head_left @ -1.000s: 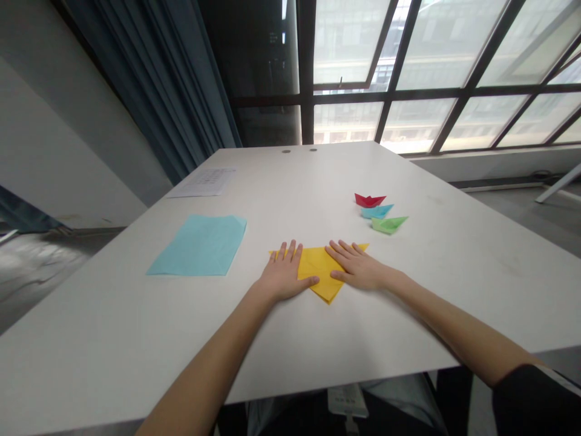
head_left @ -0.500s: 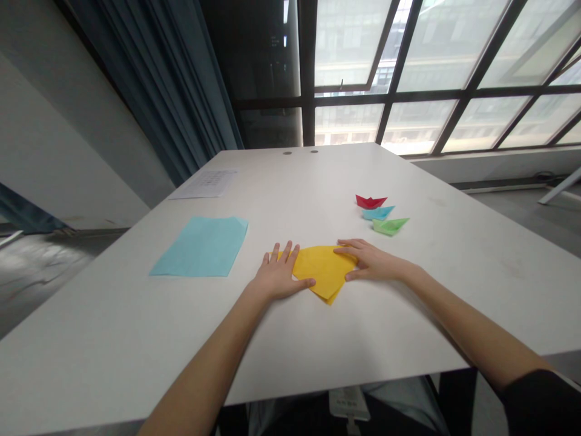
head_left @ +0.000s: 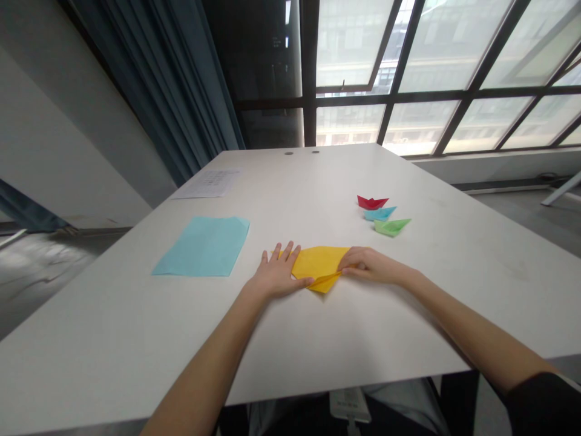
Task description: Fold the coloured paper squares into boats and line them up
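A folded sheet of yellow paper (head_left: 318,261) lies on the white table in front of me, its point facing my body. My left hand (head_left: 278,275) rests flat on its left side, fingers spread, the thumb along the lower edge. At the right side, my right hand (head_left: 370,264) pinches the lower edge between thumb and fingers. Along that edge the upper layer is bent up, and the layer below shows as a small point. The paper's right corner is hidden under my right hand.
Three folded paper boats, red (head_left: 372,203), blue (head_left: 380,214) and green (head_left: 393,227), sit in a row beyond my right hand. A stack of light blue paper (head_left: 203,246) lies to the left. Behind it is a printed sheet (head_left: 207,184). The table (head_left: 290,345) ends close to my body.
My right hand has gone from lying with fingers stretched on the yellow paper to pinching its lower edge. The upper layer's point has been lifted and bent upward. My left hand stays put.
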Available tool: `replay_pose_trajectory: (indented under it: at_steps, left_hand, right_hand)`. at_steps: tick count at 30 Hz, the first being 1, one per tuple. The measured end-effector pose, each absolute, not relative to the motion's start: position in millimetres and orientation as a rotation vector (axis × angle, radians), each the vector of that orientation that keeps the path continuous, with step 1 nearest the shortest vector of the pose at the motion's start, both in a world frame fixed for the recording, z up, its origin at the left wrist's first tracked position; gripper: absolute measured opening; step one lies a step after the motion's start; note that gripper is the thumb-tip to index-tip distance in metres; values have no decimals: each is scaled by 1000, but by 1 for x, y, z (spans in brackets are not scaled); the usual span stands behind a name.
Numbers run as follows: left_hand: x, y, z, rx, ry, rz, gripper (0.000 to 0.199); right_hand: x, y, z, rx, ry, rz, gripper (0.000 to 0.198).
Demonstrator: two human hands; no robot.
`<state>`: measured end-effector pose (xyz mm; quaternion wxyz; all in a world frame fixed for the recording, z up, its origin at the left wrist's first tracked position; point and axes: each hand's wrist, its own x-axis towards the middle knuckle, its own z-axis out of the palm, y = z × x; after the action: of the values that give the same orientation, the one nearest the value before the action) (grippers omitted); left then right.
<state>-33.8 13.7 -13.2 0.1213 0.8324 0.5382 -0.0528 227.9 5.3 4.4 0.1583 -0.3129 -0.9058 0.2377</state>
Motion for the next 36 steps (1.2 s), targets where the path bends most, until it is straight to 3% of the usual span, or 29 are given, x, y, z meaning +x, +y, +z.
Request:
replay_pose_trajectory:
  at_steps: [13, 28, 36]
  left_hand:
    - [-35, 14, -14, 2449, 1568, -180, 95]
    - [-33, 13, -14, 2442, 1561, -166, 103]
    - [-30, 14, -16, 2522, 1569, -61, 92]
  right_hand:
    - [226, 4, 5, -931, -2566, 807, 26]
    - [218, 1, -6, -877, -2655, 583, 36]
    - [204, -5, -16, -706, -2700, 509, 25]
